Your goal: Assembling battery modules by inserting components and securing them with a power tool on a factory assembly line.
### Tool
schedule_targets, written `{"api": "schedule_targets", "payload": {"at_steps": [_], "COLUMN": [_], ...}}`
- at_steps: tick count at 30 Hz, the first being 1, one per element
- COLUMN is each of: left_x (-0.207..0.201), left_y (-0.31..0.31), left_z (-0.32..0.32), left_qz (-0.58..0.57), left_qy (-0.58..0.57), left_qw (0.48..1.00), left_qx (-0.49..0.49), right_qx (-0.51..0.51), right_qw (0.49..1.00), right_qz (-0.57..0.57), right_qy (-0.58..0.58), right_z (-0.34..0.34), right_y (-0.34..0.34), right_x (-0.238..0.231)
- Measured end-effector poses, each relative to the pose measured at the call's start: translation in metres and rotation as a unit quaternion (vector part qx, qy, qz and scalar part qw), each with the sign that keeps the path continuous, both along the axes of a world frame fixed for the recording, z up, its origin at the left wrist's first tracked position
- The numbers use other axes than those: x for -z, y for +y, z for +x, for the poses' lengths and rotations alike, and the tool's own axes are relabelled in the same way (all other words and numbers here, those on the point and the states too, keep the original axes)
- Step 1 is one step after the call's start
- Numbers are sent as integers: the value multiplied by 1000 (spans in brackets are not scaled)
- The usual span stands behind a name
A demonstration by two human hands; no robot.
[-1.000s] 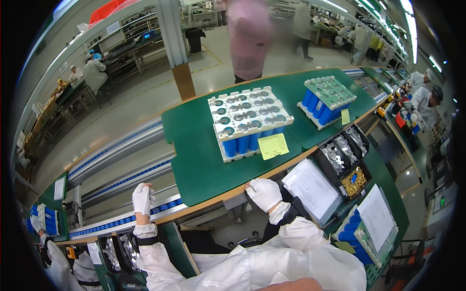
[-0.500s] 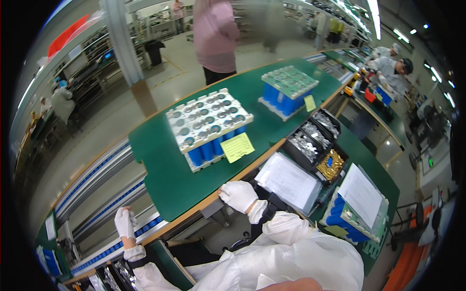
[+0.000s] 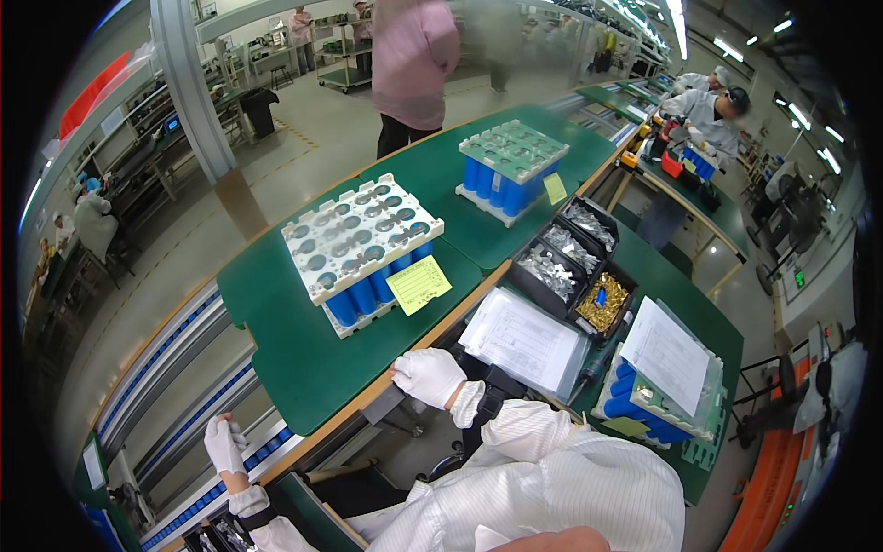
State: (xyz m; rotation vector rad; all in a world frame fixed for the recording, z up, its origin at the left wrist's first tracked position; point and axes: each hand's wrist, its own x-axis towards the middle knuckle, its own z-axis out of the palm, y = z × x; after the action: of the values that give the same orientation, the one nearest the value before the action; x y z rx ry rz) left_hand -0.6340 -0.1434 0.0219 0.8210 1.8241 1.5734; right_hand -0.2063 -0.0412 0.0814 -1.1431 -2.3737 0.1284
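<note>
Both hands wear white gloves. My left hand [image 3: 225, 443] is held over the conveyor rails left of the bench, fingers curled in and nothing visible in them. My right hand [image 3: 430, 378] rests on the wooden front edge of the green bench, its fingers folded. Ahead of it stands a battery pack [image 3: 359, 237]: blue cylindrical cells between white perforated holders, with a yellow paper tag [image 3: 419, 284] at its near corner. Neither hand touches this pack. Beside my right forearm lie printed sheets [image 3: 524, 340] in a clear sleeve.
A second blue-celled pack [image 3: 511, 166] with a green top plate stands farther back. Black bins [image 3: 552, 269] hold silvery metal pieces; another holds brass-coloured parts [image 3: 604, 305]. At right, papers [image 3: 667, 354] lie on a third pack. A person in pink [image 3: 414, 64] stands beyond the bench.
The view has swung to the right, so the bench and packs sit farther left. My hands keep nearly the same pose. The person in pink has shifted rightward against the pillar.
</note>
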Motion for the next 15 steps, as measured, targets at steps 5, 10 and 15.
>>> {"api": "schedule_targets", "payload": {"at_steps": [5, 10, 15], "left_x": [2, 3, 4], "left_y": [-1, 0, -1], "left_z": [-4, -4, -4], "left_qz": [2, -1, 2], "left_qy": [-1, 9, 2], "left_qw": [1000, 1000, 1000], "left_qx": [2, 15, 11], "right_qx": [1, 7, 6], "right_qw": [1000, 1000, 1000], "right_qz": [-5, -10, -1], "right_qy": [-6, -6, -2], "right_z": [-2, -1, -1], "right_y": [-1, -2, -2], "right_x": [-4, -6, -5]}}
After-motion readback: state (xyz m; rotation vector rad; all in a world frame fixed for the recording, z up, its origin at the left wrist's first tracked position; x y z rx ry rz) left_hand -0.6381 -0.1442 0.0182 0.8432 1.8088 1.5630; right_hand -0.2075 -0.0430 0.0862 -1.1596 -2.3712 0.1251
